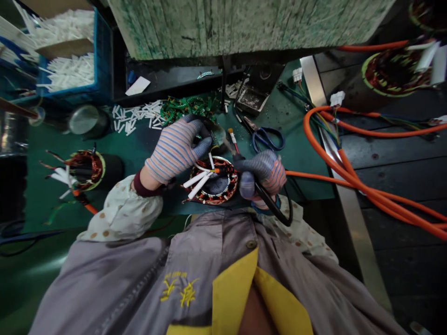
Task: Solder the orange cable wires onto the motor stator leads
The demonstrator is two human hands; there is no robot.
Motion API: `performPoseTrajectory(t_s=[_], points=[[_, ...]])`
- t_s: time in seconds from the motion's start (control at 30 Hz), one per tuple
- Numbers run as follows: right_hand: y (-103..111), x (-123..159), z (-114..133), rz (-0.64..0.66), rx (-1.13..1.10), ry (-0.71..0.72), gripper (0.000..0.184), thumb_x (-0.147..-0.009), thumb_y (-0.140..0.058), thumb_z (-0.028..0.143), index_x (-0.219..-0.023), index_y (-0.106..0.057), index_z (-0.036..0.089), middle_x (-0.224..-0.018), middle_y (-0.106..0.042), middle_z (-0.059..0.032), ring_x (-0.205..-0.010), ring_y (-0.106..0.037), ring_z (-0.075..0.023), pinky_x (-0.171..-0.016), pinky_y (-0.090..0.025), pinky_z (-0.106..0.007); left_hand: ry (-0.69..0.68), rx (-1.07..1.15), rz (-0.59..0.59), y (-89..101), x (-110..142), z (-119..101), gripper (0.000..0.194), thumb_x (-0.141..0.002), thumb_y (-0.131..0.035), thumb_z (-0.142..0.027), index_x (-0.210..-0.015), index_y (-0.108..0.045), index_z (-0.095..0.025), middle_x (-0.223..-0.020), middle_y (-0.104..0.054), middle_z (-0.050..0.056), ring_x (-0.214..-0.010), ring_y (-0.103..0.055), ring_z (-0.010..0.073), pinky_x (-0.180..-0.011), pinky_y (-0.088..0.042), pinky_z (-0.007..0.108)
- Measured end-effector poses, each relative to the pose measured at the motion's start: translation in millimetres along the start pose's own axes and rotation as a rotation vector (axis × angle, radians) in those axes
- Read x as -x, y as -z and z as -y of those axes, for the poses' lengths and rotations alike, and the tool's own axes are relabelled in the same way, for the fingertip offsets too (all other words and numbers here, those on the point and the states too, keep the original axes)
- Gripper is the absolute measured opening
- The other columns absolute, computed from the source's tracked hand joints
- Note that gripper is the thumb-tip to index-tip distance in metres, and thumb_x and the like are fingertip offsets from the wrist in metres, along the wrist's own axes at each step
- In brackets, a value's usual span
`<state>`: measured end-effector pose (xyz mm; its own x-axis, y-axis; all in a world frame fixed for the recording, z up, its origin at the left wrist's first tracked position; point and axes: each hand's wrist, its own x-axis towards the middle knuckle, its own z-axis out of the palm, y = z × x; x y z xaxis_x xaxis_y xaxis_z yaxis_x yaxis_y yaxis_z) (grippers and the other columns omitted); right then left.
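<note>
My left hand [179, 146], in a striped glove with dark fingertips, is closed above the left side of a copper-wound motor stator [228, 188]. Whatever its fingers pinch is hidden; a dark curved piece lies just beyond them. My right hand [261, 172], gloved alike, grips what looks like a soldering iron [238, 157], its tip angled up and left towards the left fingers. A black cord [272, 204] trails from the iron below that hand. White sleeves [199, 184] stick out leftwards over the stator, and an orange cable [314, 177] runs off right.
Green circuit boards [188, 109] and loose white sleeves [138, 114] lie behind my left hand. Scissors [267, 138] and a metal stand [256, 93] sit beyond my right. Another stator [94, 170] is at left, below a blue bin [103, 60]. Thick orange cables [349, 170] cross the right edge.
</note>
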<state>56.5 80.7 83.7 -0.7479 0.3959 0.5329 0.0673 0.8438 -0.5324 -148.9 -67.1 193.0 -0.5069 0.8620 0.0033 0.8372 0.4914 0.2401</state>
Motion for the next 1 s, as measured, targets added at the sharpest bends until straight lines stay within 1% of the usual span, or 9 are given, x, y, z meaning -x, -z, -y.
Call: performPoseTrajectory(t_s=[0.07,0.13,0.3,0.43,0.57,0.7,0.87,0.93,1.0], points=[[4.1,14.7,-7.4,0.023,0.001,0.069,0.029,-0.107,-0.068,0.047,-0.097,-0.091,0.032,-0.086,-0.071,-0.0075,-0.09,-0.07,-0.0286,-0.088,-0.057,-0.041,-0.036,-0.006,0.036,3.8,-0.3,1.5,0.03,-0.108,-0.066,-0.041,-0.118,-0.084,-0.02,-0.115,-0.081,0.011,-0.108,-0.08,0.0317,-0.104,-0.065,0.043],[7.5,21.1,-11.8,0.046,0.048,0.106,0.029,-0.108,-0.07,0.049,-0.097,-0.092,0.036,-0.084,-0.073,-0.0066,-0.089,-0.07,-0.0282,-0.088,-0.057,-0.04,-0.061,-0.007,0.048,6.4,-0.4,2.7,0.029,-0.108,-0.066,-0.04,-0.118,-0.084,-0.02,-0.116,-0.081,0.011,-0.11,-0.08,0.0318,-0.105,-0.065,0.043],[6.9,19.1,-14.3,0.016,0.097,0.154,0.035,-0.113,-0.064,0.053,-0.099,-0.094,0.039,-0.083,-0.075,-0.0068,-0.088,-0.071,-0.0282,-0.089,-0.057,-0.039,-0.059,-0.005,0.049,6.5,-1.2,2.2,0.025,-0.107,-0.067,-0.038,-0.116,-0.084,-0.021,-0.116,-0.081,0.01,-0.109,-0.08,0.0311,-0.105,-0.065,0.043],[2.6,17.3,-18.6,0.053,0.099,0.147,0.034,-0.112,-0.065,0.053,-0.099,-0.094,0.039,-0.083,-0.076,-0.0067,-0.089,-0.07,-0.0281,-0.089,-0.057,-0.038,-0.043,-0.001,0.053,6.4,-1.4,-0.4,0.024,-0.108,-0.068,-0.037,-0.115,-0.083,-0.02,-0.117,-0.08,0.011,-0.11,-0.08,0.0313,-0.105,-0.065,0.043],[-0.9,17.1,-21.8,0.033,0.046,0.179,0.038,-0.11,-0.063,0.058,-0.098,-0.093,0.038,-0.082,-0.074,-0.0074,-0.088,-0.069,-0.0291,-0.086,-0.057,-0.039,-0.036,-0.01,0.064,7.3,-1.3,-2.2,0.023,-0.108,-0.068,-0.037,-0.114,-0.083,-0.02,-0.116,-0.08,0.011,-0.11,-0.08,0.0318,-0.106,-0.065,0.043],[-2.5,20.1,-19.9,0.023,0.024,0.124,0.042,-0.111,-0.059,0.059,-0.097,-0.092,0.037,-0.083,-0.074,-0.0082,-0.089,-0.07,-0.0299,-0.088,-0.058,-0.041,-0.021,-0.017,0.06,7.3,-1.2,-3.5,0.022,-0.107,-0.068,-0.036,-0.115,-0.083,-0.022,-0.115,-0.081,0.011,-0.11,-0.08,0.0324,-0.105,-0.065,0.044],[2.2,20.7,-16.0,0.12,0.088,0.04,0.042,-0.108,-0.062,0.064,-0.091,-0.09,0.037,-0.08,-0.074,-0.0082,-0.088,-0.069,-0.0312,-0.085,-0.06,-0.042,0.001,-0.03,0.062,8.0,-0.6,-6.8,0.023,-0.107,-0.069,-0.037,-0.115,-0.084,-0.023,-0.113,-0.08,0.011,-0.11,-0.079,0.0326,-0.104,-0.065,0.043],[4.2,19.6,-14.6,0.109,0.113,0.028,0.043,-0.107,-0.063,0.066,-0.092,-0.09,0.037,-0.08,-0.075,-0.0079,-0.087,-0.068,-0.0306,-0.085,-0.06,-0.041,0.016,-0.029,0.057,8.3,0.1,-8.6,0.024,-0.107,-0.068,-0.039,-0.114,-0.084,-0.022,-0.112,-0.08,0.01,-0.11,-0.079,0.0324,-0.105,-0.065,0.042],[4.1,18.6,-13.5,0.043,0.093,0.023,0.046,-0.108,-0.06,0.068,-0.095,-0.091,0.037,-0.081,-0.075,-0.0083,-0.088,-0.069,-0.0306,-0.087,-0.06,-0.041,0.032,-0.025,0.05,8.1,0.7,-9.4,0.025,-0.108,-0.067,-0.04,-0.114,-0.084,-0.022,-0.114,-0.08,0.01,-0.11,-0.079,0.0323,-0.106,-0.065,0.042]])
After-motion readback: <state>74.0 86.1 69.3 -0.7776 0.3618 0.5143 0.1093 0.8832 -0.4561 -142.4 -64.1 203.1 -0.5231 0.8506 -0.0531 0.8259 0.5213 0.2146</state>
